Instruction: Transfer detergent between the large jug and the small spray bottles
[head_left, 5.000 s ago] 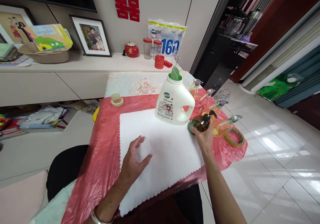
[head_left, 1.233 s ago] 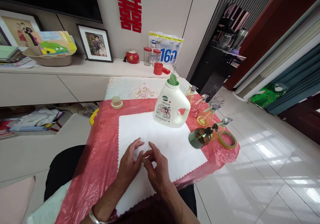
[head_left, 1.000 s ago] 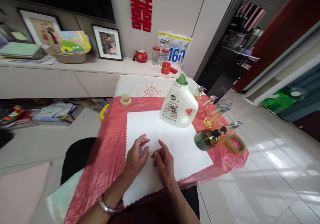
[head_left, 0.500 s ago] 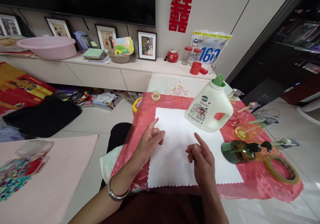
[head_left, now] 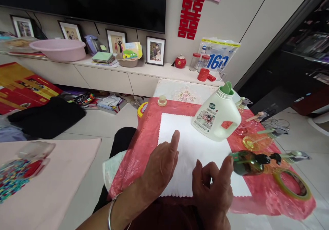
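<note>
My left hand is raised over the left part of a white cloth with scalloped edges. It holds nothing; one digit points up and the other fingers are partly hidden. My right hand hovers over the cloth's near right part, also without anything in it, some fingers bent and others stretched apart. Beyond the hands, a pale detergent bottle stands upright and uncapped at the cloth's far right corner, its green spout showing. Its likely cap sits apart at the far left. Neither hand touches the bottle.
Red plastic film covers the small table. Along the right lie a dark green pump bottle, a yellowish pump bottle and a tape roll. A pink-covered table with colourful small pieces stands left; a cabinet runs behind.
Both hands have come nearer to me and turned, with the right hand lower and its fingers posed differently. The camera view has shifted slightly. The bottle and cap stay put.
</note>
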### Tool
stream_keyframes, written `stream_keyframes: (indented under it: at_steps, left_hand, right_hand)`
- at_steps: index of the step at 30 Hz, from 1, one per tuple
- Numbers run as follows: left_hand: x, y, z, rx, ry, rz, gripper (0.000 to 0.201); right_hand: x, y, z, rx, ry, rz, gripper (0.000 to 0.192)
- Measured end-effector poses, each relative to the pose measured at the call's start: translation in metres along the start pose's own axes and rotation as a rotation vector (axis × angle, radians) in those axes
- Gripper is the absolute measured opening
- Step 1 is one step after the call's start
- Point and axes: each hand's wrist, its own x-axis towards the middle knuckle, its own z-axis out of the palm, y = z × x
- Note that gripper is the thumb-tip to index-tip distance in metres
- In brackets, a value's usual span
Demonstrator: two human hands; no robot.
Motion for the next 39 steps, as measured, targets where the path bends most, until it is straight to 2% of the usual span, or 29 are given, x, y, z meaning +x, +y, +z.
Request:
stream_keyframes:
  at_steps: [2,4,7,13,20,24,30,34,39]
  left_hand:
    - [-0.002,-0.004,0.008,0.069,-0.025,0.008,0.08]
    - [-0.004,-0.009,0.016,0.136,-0.072,-0.012,0.076]
    - [-0.005,-0.012,0.022,0.172,-0.141,-0.038,0.077]
    - [-0.003,-0.008,0.017,0.199,-0.193,-0.051,0.086]
    - [-0.006,-0.008,0.021,0.219,-0.153,-0.031,0.084]
    - [-0.01,-0.008,0.021,0.209,-0.182,-0.06,0.083]
    - [-0.01,-0.01,0.022,0.215,-0.219,-0.073,0.084]
    - [-0.008,-0.009,0.021,0.221,-0.233,-0.068,0.085]
    - [-0.006,-0.008,0.021,0.189,-0.196,-0.062,0.084]
  right_hand:
    - [-0.004,0.01,0.009,-0.039,-0.011,0.007,0.076]
    - [-0.007,0.019,0.019,-0.077,-0.102,0.049,0.067]
    - [-0.011,0.027,0.028,-0.118,-0.198,0.097,0.067]
    - [-0.016,0.024,0.026,-0.185,-0.169,0.101,0.07]
    - [-0.018,0.026,0.024,-0.158,-0.217,0.099,0.073]
    - [-0.02,0.027,0.026,-0.143,-0.231,0.112,0.072]
    - [-0.022,0.024,0.03,-0.162,-0.166,0.116,0.069]
    - [-0.02,0.021,0.031,-0.161,-0.175,0.102,0.069]
    - [-0.018,0.022,0.03,-0.163,-0.195,0.079,0.069]
